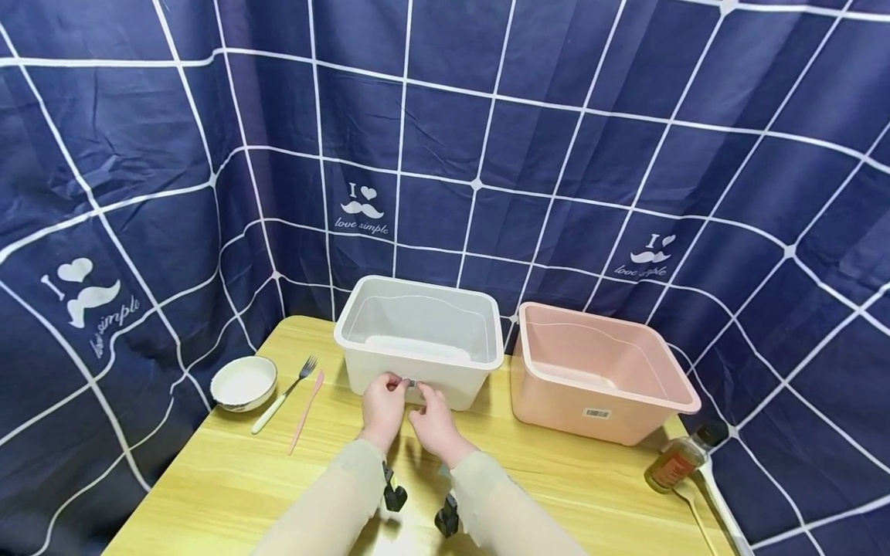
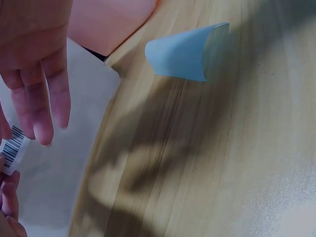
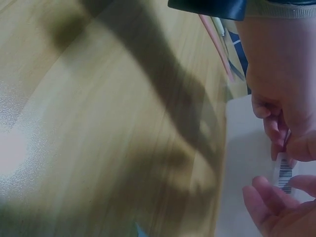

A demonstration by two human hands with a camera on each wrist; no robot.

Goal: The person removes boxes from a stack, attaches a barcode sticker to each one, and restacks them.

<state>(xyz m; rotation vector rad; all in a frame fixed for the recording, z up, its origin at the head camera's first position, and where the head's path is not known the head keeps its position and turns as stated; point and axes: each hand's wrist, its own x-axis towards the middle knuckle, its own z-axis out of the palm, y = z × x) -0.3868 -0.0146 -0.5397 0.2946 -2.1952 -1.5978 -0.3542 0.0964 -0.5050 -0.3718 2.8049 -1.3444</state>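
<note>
A white barcode label (image 3: 285,174) is on the front wall of the white plastic bin (image 1: 417,363). My left hand (image 1: 384,409) pinches the label's left end between thumb and finger. From the other side comes my right hand (image 1: 436,426), a fingertip touching the label's right end. Its other fingers (image 2: 37,103) extend loosely in front of the wall in the left wrist view. A curled light blue piece (image 2: 177,54), like paper or thin card, lies on the table behind the right hand.
A pink bin (image 1: 605,413) with its own barcode label stands to the right. A white bowl (image 1: 243,384), a fork (image 1: 285,395) and a pink knife (image 1: 306,413) lie at the left. At the right edge are a dark-capped bottle (image 1: 674,463) and a light-coloured utensil (image 1: 698,517).
</note>
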